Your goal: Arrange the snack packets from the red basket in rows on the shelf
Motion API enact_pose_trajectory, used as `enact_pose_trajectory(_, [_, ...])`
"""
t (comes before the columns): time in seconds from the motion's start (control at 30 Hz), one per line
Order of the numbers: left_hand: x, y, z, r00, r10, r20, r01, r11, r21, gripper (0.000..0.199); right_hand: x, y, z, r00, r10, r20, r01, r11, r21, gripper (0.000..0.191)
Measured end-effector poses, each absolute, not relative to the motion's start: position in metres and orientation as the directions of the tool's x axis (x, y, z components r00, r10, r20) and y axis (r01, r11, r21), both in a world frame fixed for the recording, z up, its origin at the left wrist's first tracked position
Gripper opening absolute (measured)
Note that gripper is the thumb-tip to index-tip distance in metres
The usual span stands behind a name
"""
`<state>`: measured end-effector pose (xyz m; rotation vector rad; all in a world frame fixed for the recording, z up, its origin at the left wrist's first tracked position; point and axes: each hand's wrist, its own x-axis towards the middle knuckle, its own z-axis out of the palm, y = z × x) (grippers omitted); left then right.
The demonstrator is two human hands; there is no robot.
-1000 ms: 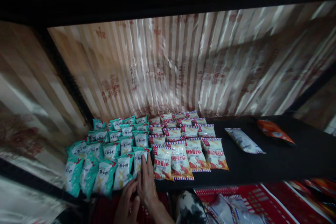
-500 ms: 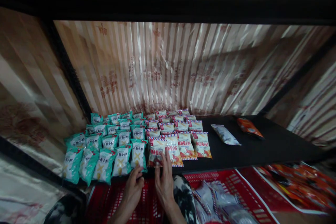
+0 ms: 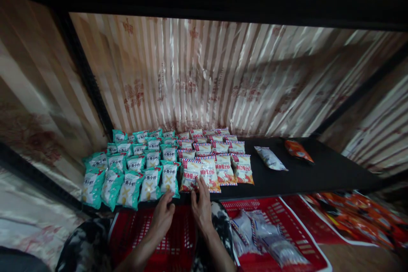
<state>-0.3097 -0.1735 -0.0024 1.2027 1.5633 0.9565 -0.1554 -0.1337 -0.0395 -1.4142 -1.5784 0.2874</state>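
Rows of small white-and-red snack bags [image 3: 243,170] stand on a black shelf [image 3: 270,185]. To their left are rows of teal-and-white snack bags [image 3: 127,189]. My right hand [image 3: 203,210] has its fingers apart, their tips in front of the lower edge of a front white-and-red snack bag [image 3: 190,174]; whether they touch it I cannot tell. My left hand [image 3: 162,216] is loosely bent, thumb apart from the fingers, just below the front teal-and-white snack bag [image 3: 169,178]. Nothing shows in either hand.
A silvery-white bag [image 3: 270,158] and an orange bag [image 3: 298,151] lie farther right on the shelf. Below are an in-view red basket [image 3: 127,238], another red basket [image 3: 306,229] holding pale bags, and a container with orange bags [image 3: 360,221]. Black posts [image 3: 84,72] frame the shelf.
The view has tipped slightly, so the shelf sits higher in the picture. My right hand is slightly lower against the front white-and-red bag. The bags keep their arrangement.
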Motion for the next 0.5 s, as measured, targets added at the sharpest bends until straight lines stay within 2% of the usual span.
enact_pose_trajectory(0.27, [-0.308,-0.169,-0.009,-0.095,0.987,-0.131,0.328,0.155,0.932,0.039,-0.155,-0.132,-0.041,0.137,0.853,0.503,0.626,0.319,-0.712,0.044])
enact_pose_trajectory(0.5, [-0.309,-0.169,-0.014,-0.097,0.993,-0.070,0.297,0.096,0.950,0.039,-0.154,-0.128,-0.043,0.135,0.854,0.502,0.620,0.323,-0.715,0.044])
